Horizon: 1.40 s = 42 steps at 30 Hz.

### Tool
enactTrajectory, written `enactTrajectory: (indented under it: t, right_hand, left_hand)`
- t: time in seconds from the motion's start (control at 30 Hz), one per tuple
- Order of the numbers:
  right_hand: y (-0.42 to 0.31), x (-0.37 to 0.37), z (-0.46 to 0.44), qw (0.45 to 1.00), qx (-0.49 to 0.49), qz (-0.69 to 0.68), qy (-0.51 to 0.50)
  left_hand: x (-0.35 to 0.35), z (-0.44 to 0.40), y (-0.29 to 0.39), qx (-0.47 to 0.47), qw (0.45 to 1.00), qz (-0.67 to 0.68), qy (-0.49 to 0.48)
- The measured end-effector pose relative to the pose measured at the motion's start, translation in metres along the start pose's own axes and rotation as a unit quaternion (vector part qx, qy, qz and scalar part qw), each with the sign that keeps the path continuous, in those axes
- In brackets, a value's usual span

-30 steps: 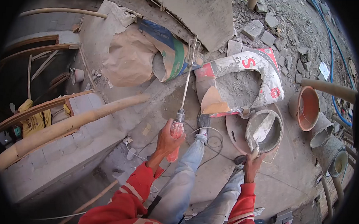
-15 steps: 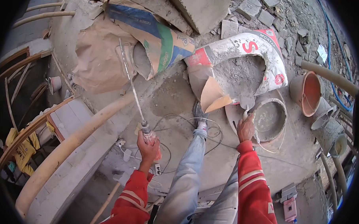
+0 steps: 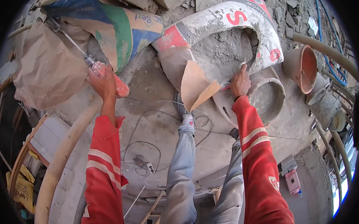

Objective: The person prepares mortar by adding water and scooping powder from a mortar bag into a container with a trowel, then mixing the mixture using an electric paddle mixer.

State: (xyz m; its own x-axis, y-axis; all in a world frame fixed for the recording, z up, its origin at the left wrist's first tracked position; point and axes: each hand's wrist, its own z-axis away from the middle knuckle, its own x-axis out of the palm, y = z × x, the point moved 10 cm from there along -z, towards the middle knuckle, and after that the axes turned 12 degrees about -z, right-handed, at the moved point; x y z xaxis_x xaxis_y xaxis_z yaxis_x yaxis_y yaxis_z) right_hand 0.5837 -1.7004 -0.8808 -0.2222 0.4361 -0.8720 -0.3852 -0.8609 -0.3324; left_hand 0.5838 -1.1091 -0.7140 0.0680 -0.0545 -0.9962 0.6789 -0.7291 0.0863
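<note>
My left hand is wrapped round a red power drill. Its long metal mixing shaft points up and left, and the paddle end rests by a brown paper bag. My right hand grips a trowel by its handle, the blade down in the grey powder of a torn-open mortar bag. Just below that hand stands a round bucket with grey mix inside. A blue and green cement bag lies between the drill and the mortar bag.
Grey cables loop across the floor near my feet. To the right are an orange-lined bucket, more dirty buckets and a blue hose. Bamboo poles run along the left. Broken stone lies at the top right.
My left hand has carried the drill up and left, its paddle end now by the paper bag. My right hand has moved the trowel from beside the bucket into the mortar bag.
</note>
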Motion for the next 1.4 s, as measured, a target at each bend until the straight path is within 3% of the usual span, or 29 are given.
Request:
enactTrajectory:
  t: [0.07, 0.33, 0.43, 0.53, 0.63, 0.73, 0.8, 0.83, 0.9, 0.93, 0.97, 1.0, 1.13, 1.2, 1.33, 1.4]
  right_hand:
    - [0.003, 0.006, 0.000, 0.998, 0.026, -0.008, -0.058]
    - [-0.012, 0.037, 0.006, 0.991, -0.037, -0.025, -0.122]
    - [-0.020, 0.057, 0.012, 0.984, -0.057, -0.062, -0.155]
    - [-0.025, 0.071, 0.014, 0.975, -0.048, -0.086, -0.200]
    - [-0.031, 0.073, 0.016, 0.963, -0.068, -0.091, -0.243]
    - [-0.035, 0.077, 0.016, 0.953, -0.091, -0.113, -0.264]
    - [-0.033, 0.077, 0.019, 0.946, -0.101, -0.121, -0.284]
    - [-0.033, 0.074, 0.021, 0.940, -0.109, -0.121, -0.298]
    - [-0.038, 0.077, 0.021, 0.927, -0.125, -0.122, -0.331]
    - [-0.051, 0.072, 0.023, 0.920, -0.122, -0.110, -0.355]
    - [-0.062, 0.078, 0.023, 0.918, -0.131, -0.101, -0.360]
    - [-0.062, 0.087, 0.023, 0.927, -0.145, -0.079, -0.338]
    - [-0.069, 0.069, 0.022, 0.910, -0.171, -0.120, -0.358]
    - [-0.078, 0.079, 0.021, 0.922, -0.190, -0.130, -0.313]
    - [-0.060, 0.079, 0.022, 0.907, -0.215, -0.161, -0.325]
    - [-0.063, 0.058, 0.023, 0.902, -0.193, -0.168, -0.349]
  left_hand:
    - [0.013, -0.010, -0.002, 0.003, 1.000, -0.005, -0.020]
    - [0.027, -0.018, -0.001, -0.039, 0.995, -0.044, -0.085]
    - [0.031, -0.017, -0.013, -0.017, 0.992, -0.015, -0.123]
    - [0.028, -0.013, -0.010, 0.030, 0.996, -0.003, -0.088]
    - [0.012, -0.002, -0.007, -0.015, 0.997, 0.065, -0.043]
    - [-0.039, 0.054, 0.074, 0.156, 0.987, 0.028, 0.025]
    - [-0.002, 0.120, 0.128, 0.065, 0.959, 0.174, -0.215]
    - [0.025, 0.149, 0.140, 0.069, 0.952, 0.166, -0.248]
    - [0.095, 0.195, 0.139, -0.033, 0.912, 0.107, -0.394]
    - [0.115, 0.212, 0.139, -0.069, 0.902, 0.101, -0.414]
    - [0.126, 0.231, 0.140, -0.139, 0.849, 0.172, -0.480]
    - [0.152, 0.245, 0.114, -0.118, 0.911, 0.087, -0.385]
    - [0.107, 0.283, 0.102, -0.096, 0.921, 0.055, -0.374]
    - [0.086, 0.289, 0.110, -0.094, 0.931, 0.051, -0.349]
    - [0.113, 0.308, 0.077, -0.140, 0.931, -0.004, -0.337]
    - [0.108, 0.302, 0.081, -0.143, 0.918, 0.080, -0.360]
